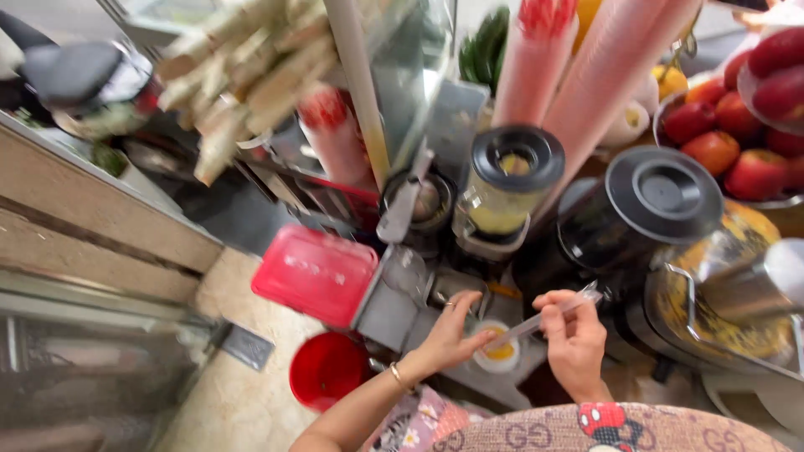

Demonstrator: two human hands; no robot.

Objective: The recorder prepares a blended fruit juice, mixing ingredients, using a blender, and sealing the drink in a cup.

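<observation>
The left hand (448,335) is grasping a small white cup (497,347) of yellow juice on the near edge of the bench (394,305), in front of the blenders. The right hand (574,335) is pinching a clear straw (544,316) whose tip reaches into the cup. The cup seems light and thin, easy to squeeze or spill, so it is best held low around its wall.
</observation>
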